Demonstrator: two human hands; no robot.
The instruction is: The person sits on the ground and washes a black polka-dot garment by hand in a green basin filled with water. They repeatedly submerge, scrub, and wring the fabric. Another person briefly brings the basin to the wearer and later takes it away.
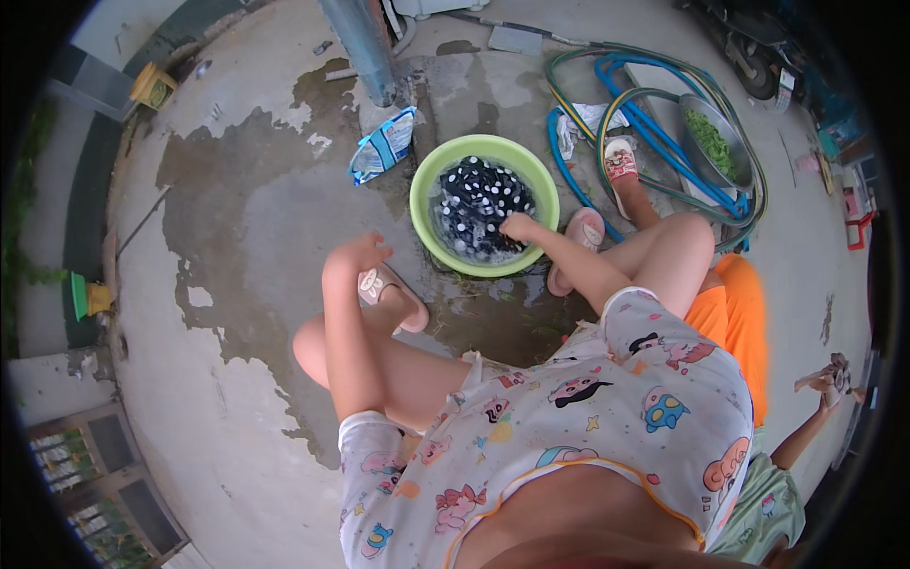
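A light green plastic basin (pixel 421 226) stands on the wet ground before me. Dark cloth with white dots (pixel 478 195) lies in its sudsy water. My right hand (pixel 520 227) reaches over the near right rim and touches the cloth; whether its fingers grip the fabric cannot be told. Outside the basin, to the left, my left hand (pixel 366 249) hangs above my slipper (pixel 398 295), fingers apart and holding nothing. A blue and white plastic packet (pixel 384 147) lies left of the basin.
Blue hoses and a green-yellow hose (pixel 613 117) coil at the right, around a metal bowl of green leaves (pixel 716 146) and a white cloth (pixel 590 122). Another person in orange shorts (pixel 739 299) is close on my right. A metal post (pixel 362 53) stands beyond the packet.
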